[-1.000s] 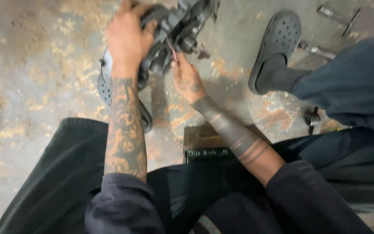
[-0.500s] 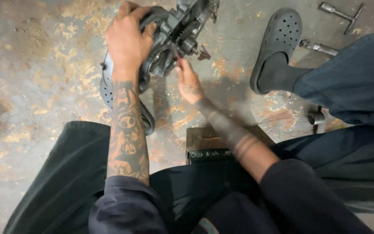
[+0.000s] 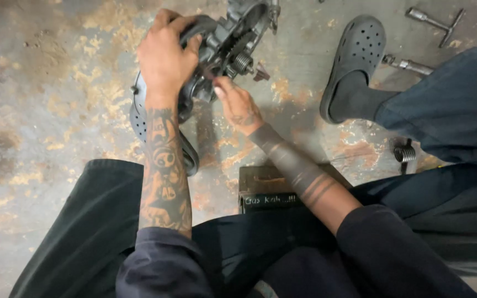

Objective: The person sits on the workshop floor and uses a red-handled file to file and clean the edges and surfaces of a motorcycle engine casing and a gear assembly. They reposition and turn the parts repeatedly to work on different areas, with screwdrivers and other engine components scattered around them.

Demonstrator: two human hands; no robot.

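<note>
Metal engine part point(image 3: 233, 49), still clamped in left hand point(image 3: 164, 58), right hand point(image 3: 238, 105) pinching at its gear, barely shifted

The right hand point(image 3: 237, 104) has drawn back a little from the metal engine part point(image 3: 233, 47), its fingertips now lower against the part's underside near the gear. The left hand point(image 3: 164, 55) has shifted slightly on top, and the part sits a touch more upright.

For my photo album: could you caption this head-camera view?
Left hand grips a grey geared metal assembly above a stained concrete floor, right hand touching its side.
</note>
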